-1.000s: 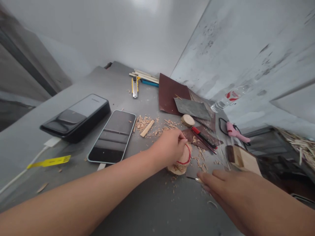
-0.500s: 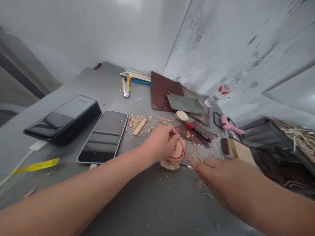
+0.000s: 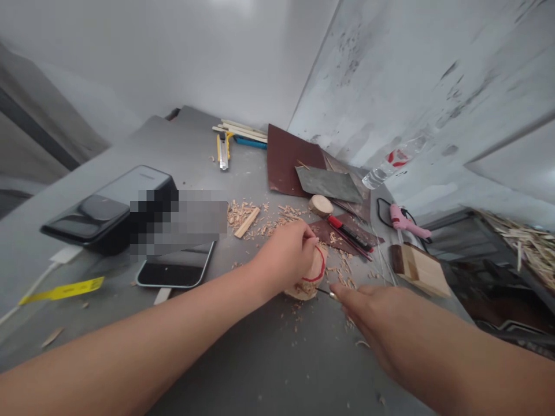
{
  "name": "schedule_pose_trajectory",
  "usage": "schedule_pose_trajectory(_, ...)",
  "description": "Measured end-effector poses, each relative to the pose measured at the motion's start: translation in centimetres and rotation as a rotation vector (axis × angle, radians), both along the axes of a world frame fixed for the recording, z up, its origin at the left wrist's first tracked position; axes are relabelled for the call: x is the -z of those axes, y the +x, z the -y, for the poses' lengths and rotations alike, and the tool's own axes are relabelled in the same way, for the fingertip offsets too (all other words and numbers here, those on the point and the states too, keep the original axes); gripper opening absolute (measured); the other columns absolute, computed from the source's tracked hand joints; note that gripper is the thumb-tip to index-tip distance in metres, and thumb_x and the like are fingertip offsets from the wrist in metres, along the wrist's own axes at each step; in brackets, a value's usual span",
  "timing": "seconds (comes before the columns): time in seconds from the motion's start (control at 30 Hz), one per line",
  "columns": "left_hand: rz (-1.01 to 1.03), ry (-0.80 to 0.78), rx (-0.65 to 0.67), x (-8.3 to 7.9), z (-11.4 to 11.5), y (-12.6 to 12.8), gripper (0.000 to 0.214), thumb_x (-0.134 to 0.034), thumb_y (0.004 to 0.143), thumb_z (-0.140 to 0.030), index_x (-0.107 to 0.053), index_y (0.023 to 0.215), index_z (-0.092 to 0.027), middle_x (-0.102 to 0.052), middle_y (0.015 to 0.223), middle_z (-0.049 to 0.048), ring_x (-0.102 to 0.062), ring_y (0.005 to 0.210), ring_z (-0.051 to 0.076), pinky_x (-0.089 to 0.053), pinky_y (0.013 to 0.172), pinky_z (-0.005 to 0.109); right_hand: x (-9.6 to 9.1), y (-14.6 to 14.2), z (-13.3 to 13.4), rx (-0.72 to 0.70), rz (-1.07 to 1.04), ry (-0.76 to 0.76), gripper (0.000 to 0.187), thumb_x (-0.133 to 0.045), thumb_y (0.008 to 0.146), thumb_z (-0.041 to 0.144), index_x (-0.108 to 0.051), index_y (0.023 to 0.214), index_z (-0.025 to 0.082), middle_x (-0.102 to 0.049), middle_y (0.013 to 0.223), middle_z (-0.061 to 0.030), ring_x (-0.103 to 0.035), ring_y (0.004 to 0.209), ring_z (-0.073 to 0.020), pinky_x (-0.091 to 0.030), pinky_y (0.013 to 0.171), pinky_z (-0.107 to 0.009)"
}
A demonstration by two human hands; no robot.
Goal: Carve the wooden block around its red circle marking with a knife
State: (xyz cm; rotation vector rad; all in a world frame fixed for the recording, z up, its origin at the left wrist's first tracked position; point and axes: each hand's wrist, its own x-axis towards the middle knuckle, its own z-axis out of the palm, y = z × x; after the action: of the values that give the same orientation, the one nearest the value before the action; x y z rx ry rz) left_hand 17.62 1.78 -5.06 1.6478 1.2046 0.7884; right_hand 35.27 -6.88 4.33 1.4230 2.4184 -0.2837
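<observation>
Fingers of the left hand (image 3: pixel 291 254) are curled in close together, gripping the far left edge of a wood round (image 3: pixel 317 267) that sits on the grey surface (image 3: pixel 260 370), just right of and below the middle of the frame. A red line curves over its top face. To its lower right, the right hand (image 3: pixel 381 318) is closed around a slim carving tool (image 3: pixel 333 296), its dark blade pointing left at the lower side of the wood; whether the tip bites in or only rests against it, I can't quite tell, since the hand hides most of the handle.

The wood round looks stiff and fairly light, dry rather than slippery, and unlikely to be harmed by a firm hold, though its rough, chipped lower edge may crumble a little. Its far left side, away from the blade, seems the best place to hold it, pressed down so it doesn't spin. The thin blade is probably the more fragile piece.

Wood shavings (image 3: pixel 243 214) lie scattered around the round. Beyond it, near the centre right, are a small wood disc (image 3: pixel 321 205) and a red-and-black marker (image 3: pixel 350 234); a phone (image 3: pixel 173 271) lies at left, partly masked by blocky blur.
</observation>
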Motion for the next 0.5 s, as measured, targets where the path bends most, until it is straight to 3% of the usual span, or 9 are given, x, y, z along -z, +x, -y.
schedule_pose_trajectory(0.1,-0.017,-0.001,-0.015,-0.2,0.1,0.1,0.017,-0.053,0.097,-0.024,-0.068,0.089,-0.020,-0.077,0.091,0.0081,-0.068,0.084,0.024,-0.048,0.076,0.036,-0.3,-1.0,0.4,-0.267,0.333,-0.011,0.088,-0.059,0.059,-0.004,-0.064,0.144,0.012,-0.079,0.086,-0.0106,-0.072,0.060,-0.0256,-0.036,0.044,-0.034)
schedule_pose_trajectory(0.27,-0.022,0.011,-0.013,-0.5,0.2,0.2,0.017,-0.053,0.097,-0.023,-0.067,0.089,-0.019,-0.077,0.097,0.0104,-0.068,0.091,0.026,-0.048,0.083,0.037,-1.1,-2.3,-0.3,-0.507,0.540,0.026,0.084,-0.064,0.063,0.001,-0.064,0.146,0.009,-0.077,0.082,-0.0161,-0.068,0.055,-0.0275,-0.028,0.038,-0.035)
schedule_pose_trajectory(0.37,-0.020,0.004,-0.012,-0.6,0.2,0.2,0.016,-0.054,0.097,-0.022,-0.067,0.089,-0.019,-0.076,0.097,0.0109,-0.068,0.092,0.026,-0.048,0.082,0.037,-2.1,-2.9,-2.1,-0.506,0.505,-0.048,0.077,-0.062,0.061,-0.002,-0.069,0.137,0.011,-0.078,0.084,-0.0130,-0.068,0.056,-0.0261,-0.022,0.042,-0.036)
schedule_pose_trajectory(0.5,0.002,-0.004,-0.004,-0.5,0.0,0.1,0.015,-0.055,0.096,-0.023,-0.066,0.086,-0.020,-0.075,0.093,0.0094,-0.066,0.087,0.025,-0.046,0.078,0.036,-3.1,-3.2,-3.8,-0.356,0.514,-0.149,0.066,-0.061,0.063,-0.007,-0.072,0.123,0.018,-0.078,0.083,-0.0047,-0.070,0.061,-0.0226,-0.017,0.047,-0.034)
